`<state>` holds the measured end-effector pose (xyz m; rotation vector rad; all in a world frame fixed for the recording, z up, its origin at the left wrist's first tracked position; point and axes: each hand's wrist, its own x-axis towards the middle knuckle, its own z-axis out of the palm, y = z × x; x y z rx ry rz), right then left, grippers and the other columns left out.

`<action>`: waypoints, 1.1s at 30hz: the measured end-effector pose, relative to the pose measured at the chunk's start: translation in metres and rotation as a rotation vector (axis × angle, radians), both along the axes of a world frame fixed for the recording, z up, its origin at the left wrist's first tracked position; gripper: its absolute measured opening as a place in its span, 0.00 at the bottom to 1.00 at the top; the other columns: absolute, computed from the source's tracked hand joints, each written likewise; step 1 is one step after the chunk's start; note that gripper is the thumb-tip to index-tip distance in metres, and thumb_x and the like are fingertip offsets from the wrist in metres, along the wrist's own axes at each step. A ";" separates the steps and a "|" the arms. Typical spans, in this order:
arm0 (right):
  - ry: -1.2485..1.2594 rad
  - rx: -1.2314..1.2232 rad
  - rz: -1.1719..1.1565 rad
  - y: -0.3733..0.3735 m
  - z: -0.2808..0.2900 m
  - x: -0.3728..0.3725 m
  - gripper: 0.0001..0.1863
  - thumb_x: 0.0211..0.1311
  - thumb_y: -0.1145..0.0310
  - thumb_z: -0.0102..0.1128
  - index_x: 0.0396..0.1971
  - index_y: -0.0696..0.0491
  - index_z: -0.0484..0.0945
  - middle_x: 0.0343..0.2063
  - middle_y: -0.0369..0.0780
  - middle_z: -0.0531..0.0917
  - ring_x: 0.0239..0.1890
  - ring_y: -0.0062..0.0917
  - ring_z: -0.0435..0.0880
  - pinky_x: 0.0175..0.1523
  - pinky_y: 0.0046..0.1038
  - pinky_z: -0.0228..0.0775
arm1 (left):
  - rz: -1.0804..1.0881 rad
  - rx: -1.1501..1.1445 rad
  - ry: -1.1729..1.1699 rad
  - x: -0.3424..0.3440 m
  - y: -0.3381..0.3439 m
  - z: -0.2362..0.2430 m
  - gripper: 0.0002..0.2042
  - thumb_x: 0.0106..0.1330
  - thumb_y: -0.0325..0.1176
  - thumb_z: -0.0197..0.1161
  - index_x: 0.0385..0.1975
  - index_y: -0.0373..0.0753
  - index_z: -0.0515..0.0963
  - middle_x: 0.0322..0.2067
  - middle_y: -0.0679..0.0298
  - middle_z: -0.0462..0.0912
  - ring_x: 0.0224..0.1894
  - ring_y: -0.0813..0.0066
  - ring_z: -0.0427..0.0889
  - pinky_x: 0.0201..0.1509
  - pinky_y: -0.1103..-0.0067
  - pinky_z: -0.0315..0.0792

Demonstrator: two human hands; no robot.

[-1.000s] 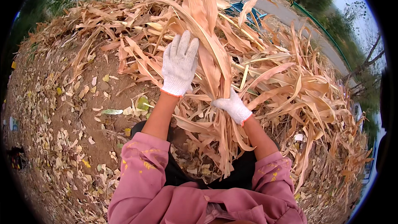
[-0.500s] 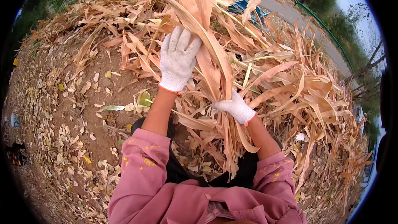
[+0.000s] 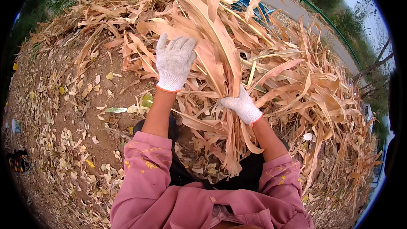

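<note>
In a white knit glove, my right hand (image 3: 242,105) is wrapped round the narrow middle of a bundle of dry corn leaves (image 3: 220,55). The leaves fan out above that grip, and their ragged ends hang down over my dark trousers. My left hand (image 3: 174,57), gloved the same way, is just left of the fan with its fingers stretched out. Its fingertips lie close to the bundle's left edge; whether they touch is hard to tell. Nothing shows in the left palm, which faces away.
A broad heap of dry corn stalks and leaves (image 3: 296,80) spreads ahead and to the right. Brown soil with scattered fallen leaves (image 3: 80,131) lies to the left. Beyond the heap are a blue crate-like object (image 3: 250,6), a paved road (image 3: 292,12) and a green rail (image 3: 335,29).
My left hand has come off the bundle's front, shifting slightly left and down, its fingers spreading. The upper leaves now fan wider. My right hand keeps its grip.
</note>
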<state>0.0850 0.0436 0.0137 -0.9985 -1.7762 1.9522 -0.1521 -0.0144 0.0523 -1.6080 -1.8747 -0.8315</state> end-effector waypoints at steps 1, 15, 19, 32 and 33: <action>-0.009 0.017 -0.018 -0.001 0.000 -0.001 0.45 0.46 0.69 0.65 0.65 0.62 0.53 0.50 0.43 0.74 0.48 0.24 0.74 0.54 0.25 0.69 | -0.017 0.002 -0.051 -0.001 0.001 -0.004 0.16 0.53 0.34 0.64 0.44 0.46 0.78 0.44 0.64 0.80 0.52 0.63 0.76 0.64 0.65 0.60; 0.035 0.249 -0.273 0.004 0.015 -0.012 0.47 0.47 0.65 0.64 0.66 0.62 0.48 0.51 0.52 0.74 0.49 0.36 0.77 0.56 0.30 0.68 | -0.767 -0.060 -1.533 0.063 0.024 -0.028 0.41 0.62 0.47 0.60 0.68 0.30 0.47 0.68 0.49 0.52 0.69 0.60 0.55 0.70 0.71 0.53; -0.333 0.813 -0.288 0.002 -0.001 -0.015 0.51 0.48 0.63 0.66 0.67 0.61 0.44 0.54 0.58 0.70 0.45 0.46 0.81 0.48 0.37 0.74 | -0.600 -0.143 -1.460 0.107 0.020 -0.036 0.49 0.47 0.38 0.74 0.67 0.33 0.49 0.63 0.53 0.59 0.64 0.64 0.63 0.65 0.72 0.62; -0.366 1.333 -0.283 -0.019 0.002 -0.016 0.36 0.52 0.63 0.63 0.61 0.58 0.62 0.61 0.51 0.67 0.41 0.35 0.80 0.35 0.30 0.78 | -0.601 -0.097 -2.219 0.099 0.027 -0.057 0.20 0.58 0.25 0.67 0.51 0.34 0.73 0.45 0.60 0.81 0.45 0.73 0.81 0.49 0.77 0.77; -0.332 1.320 -0.281 -0.020 0.002 -0.016 0.36 0.52 0.63 0.64 0.61 0.57 0.62 0.61 0.51 0.66 0.41 0.35 0.80 0.35 0.30 0.78 | -0.608 -0.074 -2.192 0.097 0.027 -0.054 0.19 0.59 0.24 0.66 0.51 0.33 0.73 0.44 0.60 0.81 0.44 0.72 0.82 0.49 0.77 0.78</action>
